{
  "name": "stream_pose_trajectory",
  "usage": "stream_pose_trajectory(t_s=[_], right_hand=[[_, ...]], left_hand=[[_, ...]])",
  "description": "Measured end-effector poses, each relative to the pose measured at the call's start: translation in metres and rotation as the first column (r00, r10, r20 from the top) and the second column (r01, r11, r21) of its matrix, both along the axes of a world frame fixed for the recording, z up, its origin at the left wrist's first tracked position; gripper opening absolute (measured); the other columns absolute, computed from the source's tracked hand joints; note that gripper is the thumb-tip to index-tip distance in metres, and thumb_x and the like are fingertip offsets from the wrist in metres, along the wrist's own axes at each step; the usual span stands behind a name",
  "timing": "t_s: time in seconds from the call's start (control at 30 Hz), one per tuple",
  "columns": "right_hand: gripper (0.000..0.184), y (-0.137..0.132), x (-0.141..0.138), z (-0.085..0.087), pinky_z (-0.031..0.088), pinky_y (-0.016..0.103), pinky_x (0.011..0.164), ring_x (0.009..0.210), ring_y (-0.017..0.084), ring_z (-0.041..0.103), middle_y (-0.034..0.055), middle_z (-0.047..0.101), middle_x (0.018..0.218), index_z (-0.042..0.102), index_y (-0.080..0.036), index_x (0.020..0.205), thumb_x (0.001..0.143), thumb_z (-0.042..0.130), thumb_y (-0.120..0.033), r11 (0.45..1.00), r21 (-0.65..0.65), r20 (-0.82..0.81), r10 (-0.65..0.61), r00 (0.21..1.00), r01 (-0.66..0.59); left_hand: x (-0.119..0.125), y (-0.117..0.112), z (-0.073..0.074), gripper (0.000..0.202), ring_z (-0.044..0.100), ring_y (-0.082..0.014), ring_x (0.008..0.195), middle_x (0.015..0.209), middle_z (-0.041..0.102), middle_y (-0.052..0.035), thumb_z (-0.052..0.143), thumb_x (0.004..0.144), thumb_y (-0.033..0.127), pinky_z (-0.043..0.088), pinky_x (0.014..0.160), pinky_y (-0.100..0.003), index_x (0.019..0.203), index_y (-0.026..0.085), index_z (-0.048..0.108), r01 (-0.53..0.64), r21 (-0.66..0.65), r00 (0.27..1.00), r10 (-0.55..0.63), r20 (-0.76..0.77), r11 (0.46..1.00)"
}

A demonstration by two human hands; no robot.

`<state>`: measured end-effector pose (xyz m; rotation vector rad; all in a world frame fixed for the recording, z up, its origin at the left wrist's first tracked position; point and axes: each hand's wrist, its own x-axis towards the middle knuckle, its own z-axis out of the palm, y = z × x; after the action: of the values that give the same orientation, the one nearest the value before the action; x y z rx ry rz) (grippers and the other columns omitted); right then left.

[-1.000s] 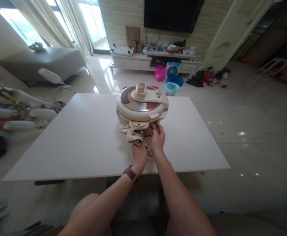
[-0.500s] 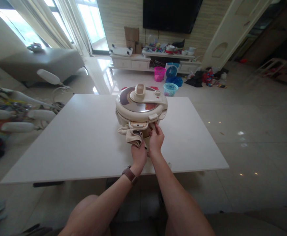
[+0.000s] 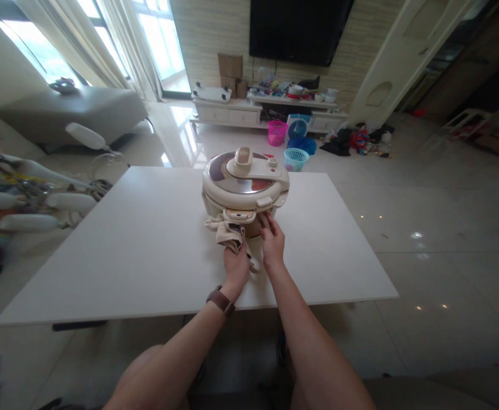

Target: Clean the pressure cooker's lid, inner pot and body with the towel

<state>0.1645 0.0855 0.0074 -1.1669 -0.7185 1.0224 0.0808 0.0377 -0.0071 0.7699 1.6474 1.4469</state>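
A cream-coloured electric pressure cooker [image 3: 237, 196] with a lid handle on top stands at the middle of the white table [image 3: 155, 256]. My left hand [image 3: 236, 266], with a brown watch band [image 3: 221, 300] at its wrist, is closed around a bunched beige cloth [image 3: 229, 234]. The cloth lies against the cooker's front, below the control panel [image 3: 239, 216]. My right hand [image 3: 273, 245] is beside it, its fingers reaching up and touching the cooker's lower front under the lid's rim. Its fingers are stretched and apart, and no loose object shows in them.
Beyond the table are a light blue basket [image 3: 296, 159], a pink basket [image 3: 277, 132] and a low white cabinet [image 3: 243, 117] laden with items. A bicycle-like frame with white padded bars [image 3: 67, 200] stands close to the table's left edge.
My left hand has shifted slightly left and down with the cloth, and the gap to my right hand has widened. The right hand stays at the cooker's front. The camera view has tilted slightly.
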Motion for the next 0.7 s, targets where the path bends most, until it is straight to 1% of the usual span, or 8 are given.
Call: stream_pose_trajectory(t_s=[0.07,0.13,0.27,0.37,0.43,0.57,0.63,0.7], right_hand=[[0.065,0.002,0.001,-0.002,0.051,0.046,0.119,0.137,0.024,0.065,0.0111,0.070,0.146,0.068,-0.019,0.136,0.071,0.059,-0.021,1.000,0.022,-0.019,-0.003,1.000,0.003],[0.068,0.004,0.001,-0.004,0.049,0.046,0.120,0.138,0.023,0.065,0.0117,0.069,0.148,0.065,-0.019,0.140,0.072,0.057,-0.021,0.999,0.048,-0.002,-0.013,1.000,0.013],[0.070,0.005,0.004,-0.006,0.043,0.047,0.125,0.139,0.023,0.062,0.0104,0.066,0.152,0.062,-0.020,0.145,0.075,0.058,-0.023,1.000,0.022,0.136,-0.024,0.990,0.021],[0.071,0.007,0.006,-0.009,0.048,0.048,0.120,0.132,0.024,0.064,0.0079,0.067,0.151,0.061,-0.024,0.146,0.075,0.059,-0.024,0.999,-0.042,0.169,0.006,0.986,0.001],[0.071,0.008,0.006,-0.011,0.051,0.046,0.116,0.130,0.025,0.064,0.0071,0.067,0.150,0.062,-0.025,0.146,0.075,0.061,-0.025,0.999,-0.048,0.159,0.012,0.987,-0.005],[0.066,0.010,0.010,-0.013,0.056,0.041,0.106,0.129,0.024,0.064,0.0092,0.067,0.148,0.062,-0.024,0.140,0.073,0.062,-0.026,0.997,-0.053,0.088,-0.059,0.994,0.063],[0.059,0.010,0.014,-0.012,0.057,0.038,0.097,0.122,0.022,0.066,0.0102,0.070,0.140,0.064,-0.023,0.131,0.072,0.063,-0.027,0.986,-0.112,0.053,-0.118,0.992,0.123],[0.047,0.009,0.020,-0.010,0.057,0.033,0.087,0.111,0.021,0.067,0.0081,0.074,0.127,0.066,-0.022,0.117,0.070,0.063,-0.028,0.973,-0.182,0.047,-0.135,0.990,0.141]], left_hand=[[0.000,0.000,0.000,0.008,0.075,-0.0284,0.116,0.106,0.080,-0.0110,0.070,0.088,0.022,0.057,0.102,-0.041,0.095,0.020,0.072,-0.008,0.006,1.000,0.008,0.012,1.000],[-0.001,0.000,0.001,0.010,0.075,-0.0278,0.115,0.107,0.080,-0.0106,0.070,0.087,0.020,0.058,0.101,-0.040,0.097,0.020,0.072,-0.013,0.031,1.000,0.012,0.027,0.999],[-0.007,0.000,0.002,0.016,0.074,-0.0277,0.117,0.112,0.080,-0.0105,0.069,0.086,0.019,0.057,0.105,-0.041,0.102,0.020,0.072,-0.021,0.023,0.999,0.021,0.036,1.000],[-0.017,0.003,0.001,0.019,0.074,-0.0282,0.118,0.116,0.080,-0.0110,0.069,0.085,0.020,0.055,0.108,-0.043,0.104,0.020,0.072,-0.049,-0.006,0.997,0.049,0.052,0.999],[-0.023,0.007,-0.001,0.021,0.074,-0.0277,0.119,0.120,0.079,-0.0115,0.069,0.084,0.020,0.054,0.111,-0.043,0.104,0.020,0.071,-0.083,-0.005,0.994,0.083,0.073,0.997],[-0.036,0.015,-0.002,0.023,0.075,-0.0251,0.115,0.119,0.078,-0.0108,0.068,0.080,0.019,0.056,0.108,-0.041,0.104,0.019,0.069,-0.150,-0.012,0.976,0.150,0.160,0.989],[-0.042,0.017,-0.001,0.024,0.076,-0.0237,0.112,0.119,0.078,-0.0099,0.068,0.080,0.019,0.059,0.103,-0.040,0.104,0.020,0.068,-0.178,-0.044,0.956,0.183,0.231,0.983],[-0.048,0.018,0.004,0.026,0.077,-0.0230,0.110,0.119,0.078,-0.0090,0.067,0.081,0.017,0.061,0.100,-0.039,0.106,0.020,0.068,-0.177,-0.082,0.928,0.194,0.319,0.981]])
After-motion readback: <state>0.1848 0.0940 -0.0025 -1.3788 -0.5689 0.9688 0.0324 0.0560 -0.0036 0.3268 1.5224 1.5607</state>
